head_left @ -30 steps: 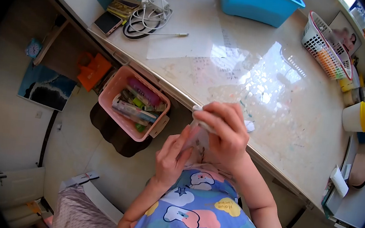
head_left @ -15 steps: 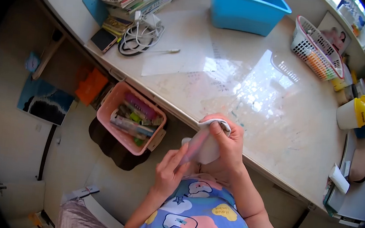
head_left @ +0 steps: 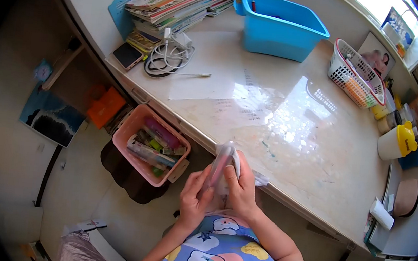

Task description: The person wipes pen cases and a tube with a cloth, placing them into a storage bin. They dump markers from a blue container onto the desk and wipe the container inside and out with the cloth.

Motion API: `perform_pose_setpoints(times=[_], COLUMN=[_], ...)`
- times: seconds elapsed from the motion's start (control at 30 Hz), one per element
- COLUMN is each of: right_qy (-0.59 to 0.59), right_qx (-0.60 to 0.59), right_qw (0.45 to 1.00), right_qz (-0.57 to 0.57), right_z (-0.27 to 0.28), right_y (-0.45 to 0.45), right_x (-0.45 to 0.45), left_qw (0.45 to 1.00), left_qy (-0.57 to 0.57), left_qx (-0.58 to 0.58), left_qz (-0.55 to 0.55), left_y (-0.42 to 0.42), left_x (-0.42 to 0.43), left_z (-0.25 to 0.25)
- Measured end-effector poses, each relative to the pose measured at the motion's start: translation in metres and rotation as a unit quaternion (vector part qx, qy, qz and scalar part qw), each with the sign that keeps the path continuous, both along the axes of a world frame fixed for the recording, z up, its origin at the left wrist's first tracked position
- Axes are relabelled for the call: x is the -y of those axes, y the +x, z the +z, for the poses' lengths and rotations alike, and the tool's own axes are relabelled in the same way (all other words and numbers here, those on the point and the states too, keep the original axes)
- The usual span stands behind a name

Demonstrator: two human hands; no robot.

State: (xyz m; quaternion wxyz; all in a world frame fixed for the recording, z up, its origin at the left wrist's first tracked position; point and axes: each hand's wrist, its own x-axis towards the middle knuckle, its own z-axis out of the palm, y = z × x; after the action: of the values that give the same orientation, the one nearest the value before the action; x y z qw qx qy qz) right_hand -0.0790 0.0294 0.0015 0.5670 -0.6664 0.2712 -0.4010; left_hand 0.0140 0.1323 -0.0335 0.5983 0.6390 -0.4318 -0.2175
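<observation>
Now L hand point(head_left: 194, 195) gripping clear case point(head_left: 219, 167), R hand point(head_left: 243, 191) clutching cloth point(head_left: 236, 162), case steeper vs. before

Head cam, single view, looks fwd/down, fairly near hands point(head_left: 244, 191), desk point(head_left: 337, 169) beyond.

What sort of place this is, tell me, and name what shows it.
Probably a study corner in a home: a desk bears a stack of books or magazines and a phone, and a picture of people stands near the window.
</observation>
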Motion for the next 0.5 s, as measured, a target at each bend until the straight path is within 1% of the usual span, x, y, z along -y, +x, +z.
perform_pose_setpoints(times=[0.03, 0.07, 0.13, 0.17, 0.2, 0.23, 0.27, 0.33, 0.37, 0.43, 0.5], right_qy=[-0.026, -0.051, 0.012, 0.047, 0.236, 0.228, 0.219, 0.082, 0.016, -0.056, -0.205], right_qx=[-0.005, -0.010, 0.018, 0.029, 0.021, 0.014, 0.006, -0.005, -0.012, -0.038, -0.081], right_qw=[1.000, 0.999, 0.999, 0.998, 0.969, 0.971, 0.973, 0.996, 1.000, 0.996, 0.975], right_qz=[0.000, 0.001, 0.027, 0.039, 0.072, 0.072, 0.071, 0.035, -0.015, -0.059, -0.036], right_z=[0.000, 0.000, -0.006, -0.009, 0.015, 0.012, 0.008, 0.010, 0.020, 0.024, 0.014], right_y=[0.001, 0.001, 0.003, 0.002, -0.004, -0.003, -0.002, 0.003, 0.007, 0.011, 0.012], right_x=[-0.003, -0.005, -0.007, -0.008, -0.010, -0.006, -0.001, 0.012, 0.015, 0.016, 0.011], left_qw=[0.999, 1.000, 0.991, 0.975, 0.950, 0.914, 0.913, 0.882, 0.866, 0.853, 0.846], left_qy=[-0.013, 0.000, 0.027, 0.008, -0.012, -0.034, -0.052, -0.071, -0.084, -0.077, -0.062], left_qx=[0.034, -0.019, -0.129, -0.219, -0.308, -0.395, -0.397, -0.458, -0.485, -0.511, -0.527], left_qz=[0.016, 0.012, 0.007, -0.026, -0.057, -0.088, -0.079, -0.085, -0.089, -0.073, -0.055], left_y=[0.001, 0.002, 0.003, 0.005, 0.007, 0.009, 0.005, 0.006, 0.007, 0.008, 0.008], left_x=[0.001, 0.001, 0.000, -0.002, -0.005, -0.006, -0.003, -0.005, -0.006, -0.006, -0.006], left_z=[-0.001, 0.001, 0.005, 0.004, 0.002, 0.001, 0.006, 0.011, 0.012, 0.009, 0.015])
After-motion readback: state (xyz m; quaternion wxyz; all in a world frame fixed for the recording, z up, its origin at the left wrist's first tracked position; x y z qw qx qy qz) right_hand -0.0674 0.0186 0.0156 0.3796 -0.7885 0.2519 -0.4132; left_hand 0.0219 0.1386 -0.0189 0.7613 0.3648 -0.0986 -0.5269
